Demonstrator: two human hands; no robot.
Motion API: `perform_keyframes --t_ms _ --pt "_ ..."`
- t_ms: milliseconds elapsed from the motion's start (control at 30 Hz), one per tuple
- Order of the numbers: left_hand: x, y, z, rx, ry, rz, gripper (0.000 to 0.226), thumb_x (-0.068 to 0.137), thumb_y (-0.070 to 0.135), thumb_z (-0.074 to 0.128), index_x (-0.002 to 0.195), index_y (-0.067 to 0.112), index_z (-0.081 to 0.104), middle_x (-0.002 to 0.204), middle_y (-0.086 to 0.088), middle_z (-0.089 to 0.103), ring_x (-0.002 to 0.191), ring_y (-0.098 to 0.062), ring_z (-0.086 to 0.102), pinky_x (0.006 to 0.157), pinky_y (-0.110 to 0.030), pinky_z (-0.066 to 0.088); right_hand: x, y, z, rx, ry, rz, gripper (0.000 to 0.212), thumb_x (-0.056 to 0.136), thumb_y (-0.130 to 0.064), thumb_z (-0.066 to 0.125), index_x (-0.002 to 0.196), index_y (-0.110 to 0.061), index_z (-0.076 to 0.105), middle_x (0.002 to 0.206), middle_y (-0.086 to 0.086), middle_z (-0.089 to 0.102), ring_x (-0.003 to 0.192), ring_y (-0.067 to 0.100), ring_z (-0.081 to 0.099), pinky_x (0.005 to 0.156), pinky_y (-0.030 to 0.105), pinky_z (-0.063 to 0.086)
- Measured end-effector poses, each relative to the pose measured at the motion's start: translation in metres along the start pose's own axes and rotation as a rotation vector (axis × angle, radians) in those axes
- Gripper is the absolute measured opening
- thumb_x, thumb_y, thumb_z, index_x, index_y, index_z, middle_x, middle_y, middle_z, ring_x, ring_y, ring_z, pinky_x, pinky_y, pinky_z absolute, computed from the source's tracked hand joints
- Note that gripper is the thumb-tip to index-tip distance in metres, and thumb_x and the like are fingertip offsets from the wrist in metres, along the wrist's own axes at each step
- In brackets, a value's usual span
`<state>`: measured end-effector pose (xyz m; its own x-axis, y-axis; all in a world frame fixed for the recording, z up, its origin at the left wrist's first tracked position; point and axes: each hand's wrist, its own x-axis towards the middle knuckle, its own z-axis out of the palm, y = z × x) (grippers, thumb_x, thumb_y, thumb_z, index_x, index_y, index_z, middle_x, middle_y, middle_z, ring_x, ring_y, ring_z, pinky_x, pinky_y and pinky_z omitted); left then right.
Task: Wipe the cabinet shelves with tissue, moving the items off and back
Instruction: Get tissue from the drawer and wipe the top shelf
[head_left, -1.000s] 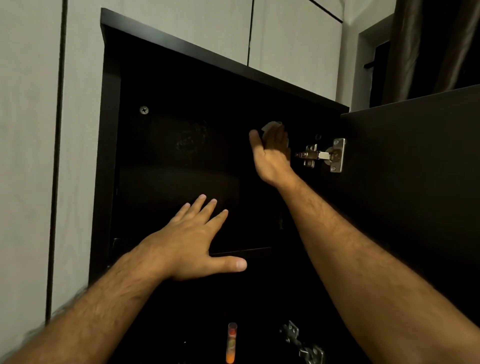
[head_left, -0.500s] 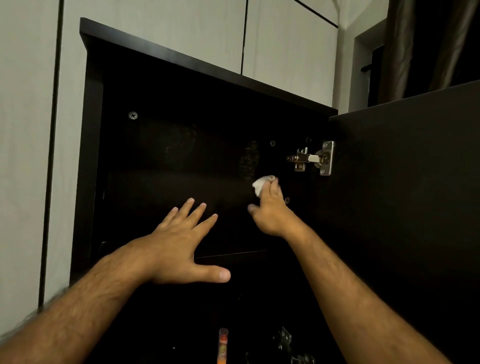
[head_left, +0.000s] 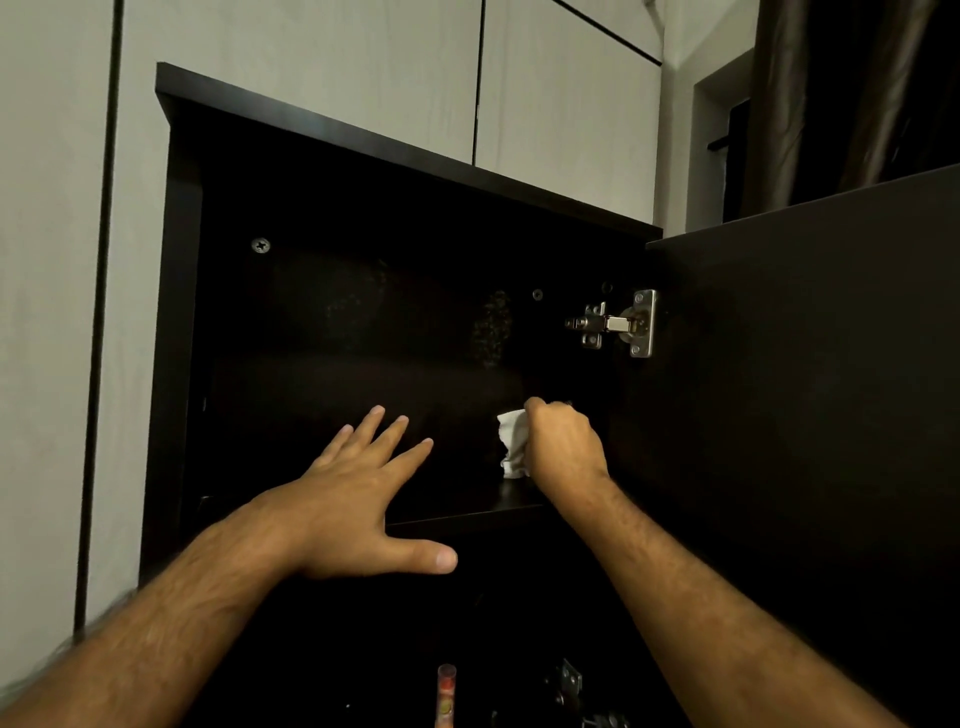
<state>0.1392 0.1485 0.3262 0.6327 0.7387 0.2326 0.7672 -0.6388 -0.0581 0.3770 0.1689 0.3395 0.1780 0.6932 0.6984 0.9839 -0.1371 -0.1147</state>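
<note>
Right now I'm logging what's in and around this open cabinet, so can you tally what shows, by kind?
Hands: 2, left hand open, right hand gripping the tissue
Tissue: 1
Metal hinges: 2, upper hinge and lower hinge
Orange tube: 1
Total: 6

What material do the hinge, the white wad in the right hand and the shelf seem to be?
Hinge: bright metal, likely plated steel; it glints.
White wad: tissue paper, matte and crumpled.
Shelf: probably dark laminated board; smooth, faint sheen.
</note>
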Motion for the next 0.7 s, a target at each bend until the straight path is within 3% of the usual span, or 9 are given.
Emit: perform_keyframes --t_ms 67,133,300,400,467,533,700 --pt "0.0 0.001 0.0 -0.002 0.004 0.002 0.116 0.064 0.089 0.042 0.152 0.035 -0.012 0.153 0.007 -0.033 0.133 -0.013 -0.044 0.108 -0.033 -0.024 0.007 -0.002 0.005 0.014 -0.134 0.028 0.006 0.087 -0.013 0.066 0.091 -0.013 0.061 0.083 0.001 0.063 0.083 0.019 0.066 0.054 0.022 0.04" --pt "0.001 0.0 0.0 0.001 0.006 0.001 0.115 0.065 0.089 0.043 0.152 0.035 -0.011 0.155 0.007 -0.031 0.133 -0.013 -0.044 0.108 -0.034 -0.024 0.011 -0.003 0.005 0.055 -0.277 0.056 0.017 0.08 -0.03 0.074 0.085 -0.016 0.066 0.081 -0.003 0.066 0.077 0.017 0.065 0.048 0.018 0.037" --pt "0.001 0.0 0.0 0.002 0.004 -0.002 0.117 0.062 0.09 0.041 0.152 0.036 -0.011 0.156 0.006 -0.03 0.133 -0.013 -0.044 0.11 -0.036 -0.024 0.018 -0.018 -0.009 0.077 -0.346 0.117 0.011 0.086 -0.024 0.067 0.088 -0.013 0.068 0.084 0.002 0.066 0.081 0.021 0.065 0.07 0.03 0.055" --pt "0.001 -0.001 0.0 0.004 0.006 -0.001 0.117 0.062 0.09 0.041 0.152 0.036 -0.01 0.157 0.006 -0.029 0.134 -0.013 -0.044 0.11 -0.036 -0.024 0.023 -0.024 -0.01 0.179 -0.468 0.181 0.013 0.082 -0.019 0.068 0.09 -0.009 0.072 0.086 0.001 0.074 0.083 0.015 0.071 0.083 0.03 0.058" --pt "0.001 -0.001 0.0 -0.002 0.002 -0.001 0.116 0.063 0.09 0.042 0.152 0.036 -0.01 0.157 0.006 -0.029 0.134 -0.014 -0.043 0.11 -0.035 -0.024 0.028 -0.019 -0.01 0.394 -0.345 0.218 0.008 0.073 -0.004 0.071 0.079 -0.009 0.069 0.074 0.004 0.072 0.07 0.017 0.071 0.073 0.034 0.061" --pt "0.002 -0.001 0.0 -0.008 -0.001 0.003 0.116 0.063 0.09 0.042 0.152 0.036 -0.009 0.157 0.006 -0.029 0.134 -0.014 -0.043 0.11 -0.036 -0.024 0.031 -0.017 -0.018 0.488 -0.078 0.196 0.018 0.068 0.003 0.068 0.076 -0.013 0.065 0.078 0.005 0.07 0.072 0.019 0.07 0.063 0.034 0.061" --pt "0.003 -0.004 0.0 -0.01 -0.009 0.011 0.114 0.065 0.088 0.042 0.152 0.037 -0.01 0.157 0.005 -0.028 0.134 -0.014 -0.042 0.109 -0.036 -0.024 0.058 -0.037 -0.051 0.422 0.319 0.073 0.019 0.083 0.0 0.06 0.099 -0.006 0.068 0.1 0.011 0.067 0.093 0.027 0.064 0.067 0.025 0.047"
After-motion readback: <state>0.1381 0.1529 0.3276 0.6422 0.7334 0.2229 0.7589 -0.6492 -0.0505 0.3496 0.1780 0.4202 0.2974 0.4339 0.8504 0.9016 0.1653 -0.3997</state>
